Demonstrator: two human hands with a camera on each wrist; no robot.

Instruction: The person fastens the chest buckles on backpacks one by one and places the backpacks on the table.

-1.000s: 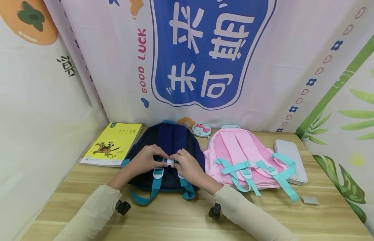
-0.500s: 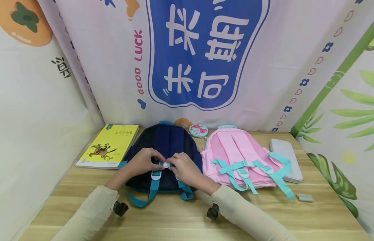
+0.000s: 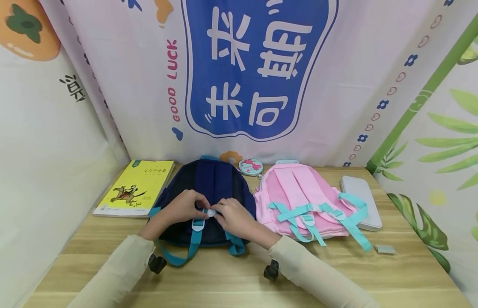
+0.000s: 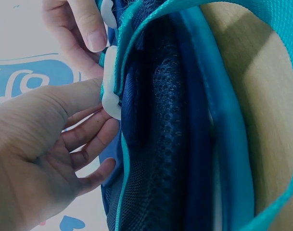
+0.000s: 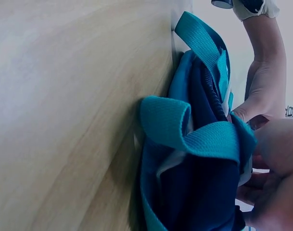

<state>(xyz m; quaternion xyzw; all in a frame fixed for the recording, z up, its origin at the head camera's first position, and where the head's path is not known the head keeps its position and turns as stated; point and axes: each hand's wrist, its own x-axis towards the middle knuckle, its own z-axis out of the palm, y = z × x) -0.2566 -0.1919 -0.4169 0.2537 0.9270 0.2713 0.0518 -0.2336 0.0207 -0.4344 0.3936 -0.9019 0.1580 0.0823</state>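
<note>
A navy backpack (image 3: 239, 184) with teal straps lies back-panel up on the table. At its middle, both hands meet at a small white buckle (image 3: 211, 212) on the teal cross strap. My left hand (image 3: 185, 207) pinches the buckle's left side between thumb and fingers. From the right, my right hand (image 3: 234, 217) pinches its other side. Whether the buckle's halves are joined cannot be seen, as fingertips cover part of it. In the left wrist view, a white strap adjuster (image 4: 110, 89) sits beside the left hand (image 4: 45, 139). Teal webbing (image 5: 209, 139) loops in front of the right hand (image 5: 276, 178).
A pink backpack (image 3: 279, 182) with turquoise straps lies right of the navy one. A yellow book (image 3: 146, 188) is at left, a round pouch (image 3: 250, 167) behind. A white case (image 3: 362, 201) and a small grey piece (image 3: 385, 249) lie at right. A printed cloth (image 3: 323, 102) hangs behind.
The head view has turned slightly right, so the scene sits farther left. Both hands stay on the white buckle, with only small finger shifts.
</note>
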